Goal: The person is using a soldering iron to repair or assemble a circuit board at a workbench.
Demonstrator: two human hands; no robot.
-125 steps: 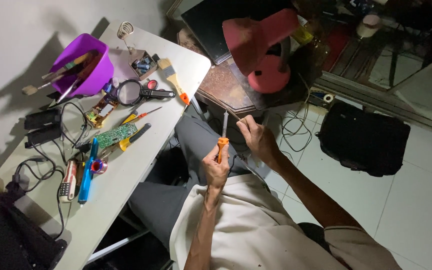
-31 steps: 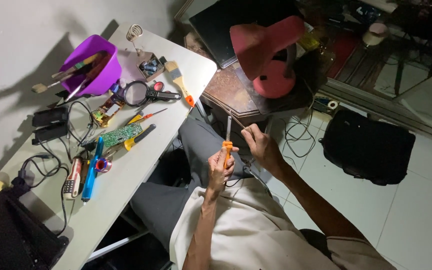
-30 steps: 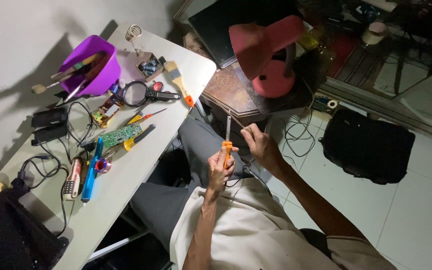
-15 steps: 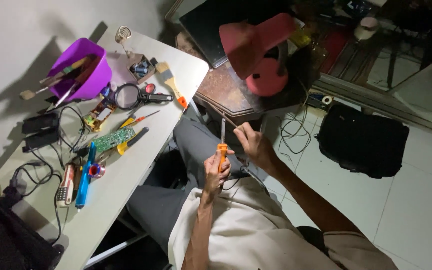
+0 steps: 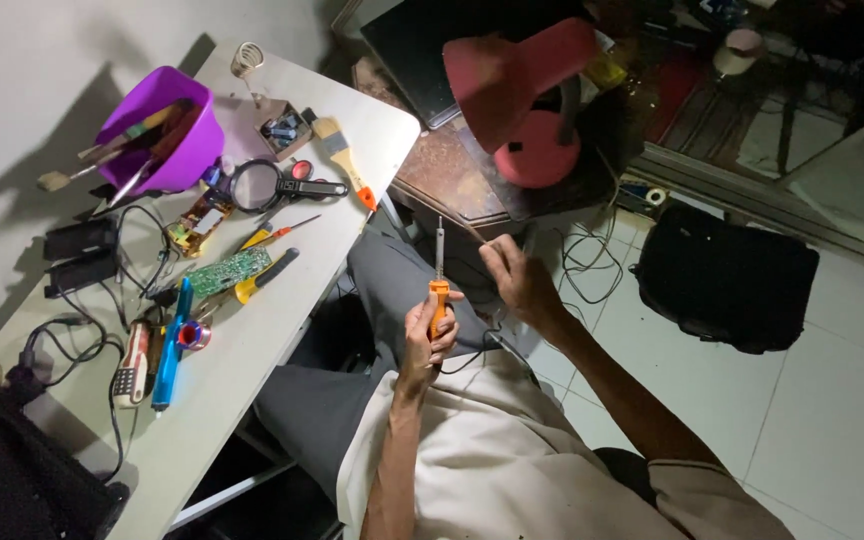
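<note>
Head view: we are holding an orange-handled soldering iron (image 5: 438, 285) upright over our lap, left hand (image 5: 425, 335) in a closed grip on its handle, right hand (image 5: 517, 280) pinching a thin wire (image 5: 472, 232) beside the tip. We judge we are tinning the tip; bringing wire and tip together calls for steady hands, clear of the counter (image 5: 252, 330).

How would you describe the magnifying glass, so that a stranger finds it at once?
On the white table, look beside the purple bowl. The magnifying glass lies there: a round lens with a black handle, the only round glass thing among the tools.
</note>
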